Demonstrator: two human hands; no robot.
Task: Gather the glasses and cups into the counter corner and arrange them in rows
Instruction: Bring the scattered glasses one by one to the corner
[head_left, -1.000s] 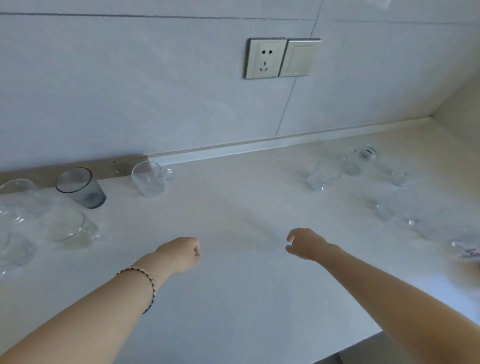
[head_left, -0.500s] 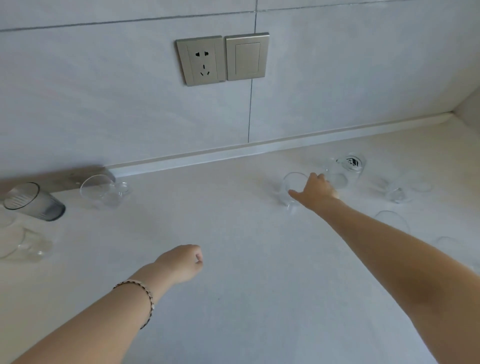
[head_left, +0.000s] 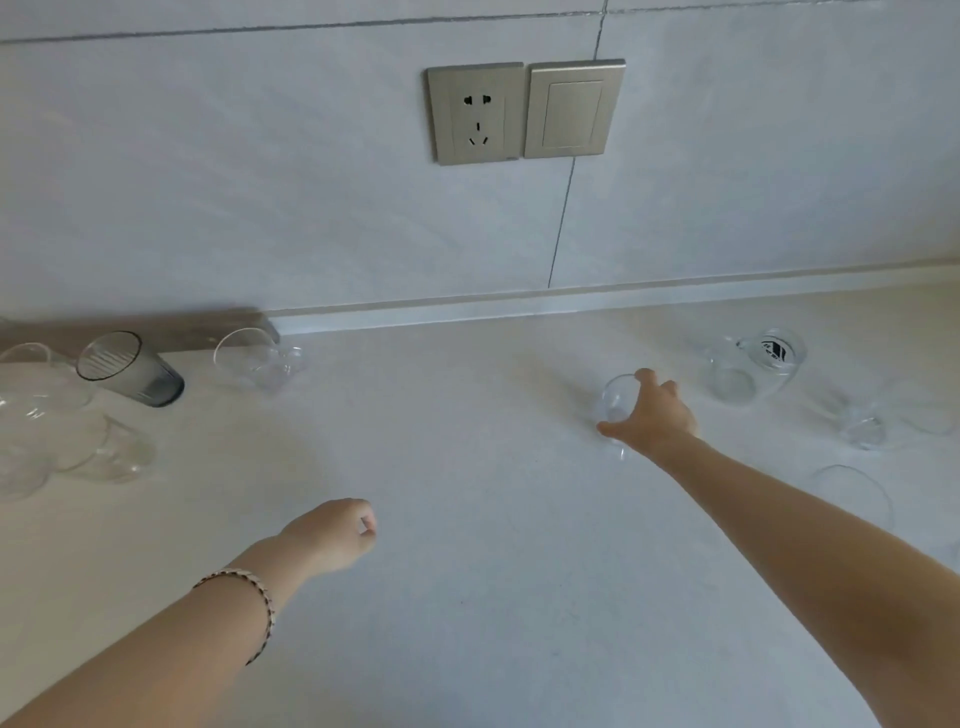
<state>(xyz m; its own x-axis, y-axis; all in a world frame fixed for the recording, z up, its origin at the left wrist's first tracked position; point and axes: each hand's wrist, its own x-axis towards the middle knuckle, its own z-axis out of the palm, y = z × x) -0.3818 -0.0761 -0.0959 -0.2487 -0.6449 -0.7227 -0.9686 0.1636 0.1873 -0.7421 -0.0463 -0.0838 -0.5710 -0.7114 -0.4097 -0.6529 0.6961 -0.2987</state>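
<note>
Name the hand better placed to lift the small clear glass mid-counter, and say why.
Right. The right hand has its thumb and fingers around the small clear glass; the left hand is curled, empty, well short of it.

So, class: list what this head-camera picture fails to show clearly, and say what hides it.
Head view: near side of the small clear glass, covered by the right hand holding it.
Head view: clear glasses at left, overlapping and cut by the frame edge; count unclear.
Head view: printed mark on the mug, too small to read.

Socket (head_left: 475, 113) beside switch (head_left: 573, 108); possibly metal strip (head_left: 171, 330) below-left.
</note>
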